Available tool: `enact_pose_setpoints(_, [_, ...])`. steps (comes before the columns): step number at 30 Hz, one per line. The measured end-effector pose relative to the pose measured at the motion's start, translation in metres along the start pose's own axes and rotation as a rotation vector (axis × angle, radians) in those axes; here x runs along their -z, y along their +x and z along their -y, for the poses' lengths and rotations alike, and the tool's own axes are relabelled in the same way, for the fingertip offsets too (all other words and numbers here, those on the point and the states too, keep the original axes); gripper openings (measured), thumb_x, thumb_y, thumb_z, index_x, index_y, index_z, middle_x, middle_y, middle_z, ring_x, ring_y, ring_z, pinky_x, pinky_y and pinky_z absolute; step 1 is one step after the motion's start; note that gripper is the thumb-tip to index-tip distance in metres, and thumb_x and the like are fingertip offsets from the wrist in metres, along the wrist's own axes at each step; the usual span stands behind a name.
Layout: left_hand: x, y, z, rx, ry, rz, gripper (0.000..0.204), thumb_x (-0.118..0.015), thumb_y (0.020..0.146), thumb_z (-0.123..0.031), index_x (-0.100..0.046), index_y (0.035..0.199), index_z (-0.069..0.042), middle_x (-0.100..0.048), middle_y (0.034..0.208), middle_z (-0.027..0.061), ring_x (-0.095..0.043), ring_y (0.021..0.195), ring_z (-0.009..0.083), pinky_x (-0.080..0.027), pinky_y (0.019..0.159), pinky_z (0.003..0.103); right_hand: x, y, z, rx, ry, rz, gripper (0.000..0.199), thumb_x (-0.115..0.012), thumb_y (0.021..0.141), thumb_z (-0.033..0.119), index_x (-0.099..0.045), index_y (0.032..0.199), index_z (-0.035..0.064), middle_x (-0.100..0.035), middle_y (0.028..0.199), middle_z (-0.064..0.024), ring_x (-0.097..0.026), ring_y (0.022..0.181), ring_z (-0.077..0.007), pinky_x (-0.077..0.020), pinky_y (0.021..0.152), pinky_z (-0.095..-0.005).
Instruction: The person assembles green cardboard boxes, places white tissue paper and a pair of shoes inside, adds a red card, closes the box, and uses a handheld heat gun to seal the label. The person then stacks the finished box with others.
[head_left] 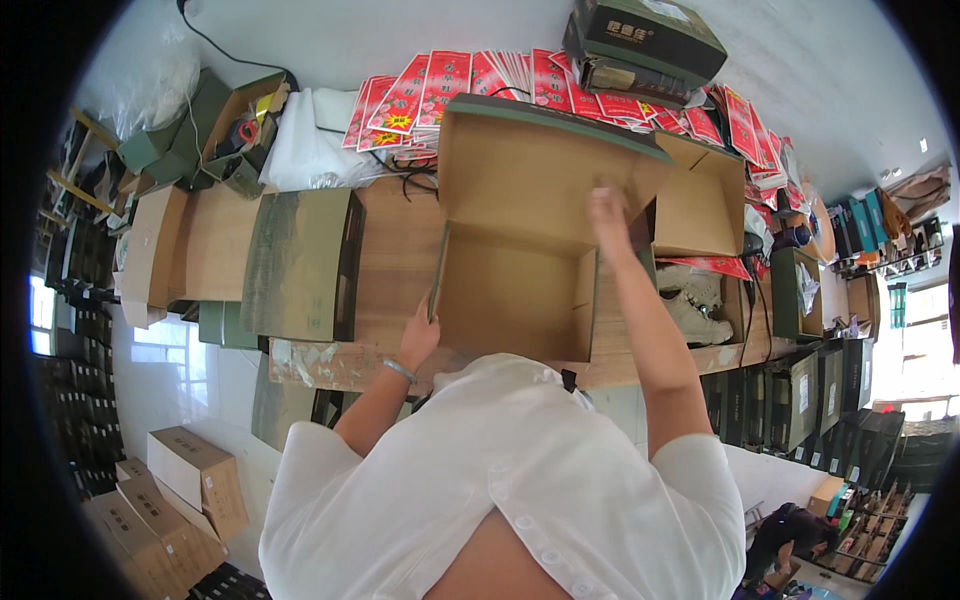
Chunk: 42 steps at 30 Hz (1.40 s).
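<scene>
In front of me on the table stands a shoebox (520, 300), its lid raised at the back. The box is green outside and brown inside, and nothing shows in it. My left hand (420, 335) grips the box's left wall, fingers wrapped over the edge. My right hand (610, 218) is up against or just in front of the inside of the raised lid (530, 170), near its right end. Motion smears its fingers, so I cannot tell whether they touch it. To the right, a second opened box (700, 200) holds pale lace-up shoes (695, 305).
A closed green shoebox (300, 265) lies left on the wooden table (395, 260). Red printed packets (440, 90) pile along the back, with stacked boxes (645, 45) beside them. White plastic wrap (320, 140) lies back left. Cartons (200, 480) stand on the floor. Another person (785, 545) is at lower right.
</scene>
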<state>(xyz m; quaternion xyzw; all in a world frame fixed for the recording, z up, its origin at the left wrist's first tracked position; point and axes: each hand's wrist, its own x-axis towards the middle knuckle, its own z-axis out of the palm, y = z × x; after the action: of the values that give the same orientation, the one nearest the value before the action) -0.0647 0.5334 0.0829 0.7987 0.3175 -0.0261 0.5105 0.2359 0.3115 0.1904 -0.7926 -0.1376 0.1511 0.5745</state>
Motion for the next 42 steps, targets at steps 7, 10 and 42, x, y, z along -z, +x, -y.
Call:
enact_pose_setpoints(7, [-0.009,-0.014,0.047,-0.143,0.052,-0.155,0.051,-0.048,0.094,-0.009,-0.034,0.143,-0.004,-0.057,0.120,0.0315,-0.055,0.110,0.0476,-0.046,0.092,0.049,-0.088,0.007,-0.058,-0.001,-0.984,0.252,0.072,-0.039,0.095,0.057,-0.019,0.153,0.0189,-0.007,0.160,-0.0143,-0.002,0.147,-0.0378,-0.0080,0.115,-0.0594])
enact_pose_setpoints(10, [-0.009,-0.023,0.048,-0.205,0.030,-0.190,0.049,-0.047,0.094,-0.007,-0.036,0.142,-0.004,-0.057,0.121,0.0301,-0.055,0.111,0.0464,-0.046,0.091,0.047,-0.092,0.000,-0.065,0.017,-0.999,0.273,0.070,-0.038,0.096,0.056,-0.019,0.153,0.0195,-0.008,0.160,-0.0151,-0.001,0.147,-0.0379,-0.0054,0.116,-0.0559])
enact_pose_setpoints(42, [-0.366,-0.012,-0.268,-0.612,0.188,0.247,0.044,-0.051,0.092,-0.007,-0.041,0.135,-0.002,-0.047,0.137,0.0193,-0.046,0.128,0.0331,-0.037,0.107,0.041,0.255,-0.079,-0.195,0.435,-1.235,0.370,0.049,-0.061,0.084,0.042,-0.059,0.117,0.0053,-0.055,0.110,-0.0121,-0.046,0.113,-0.0287,-0.0304,0.104,-0.0481])
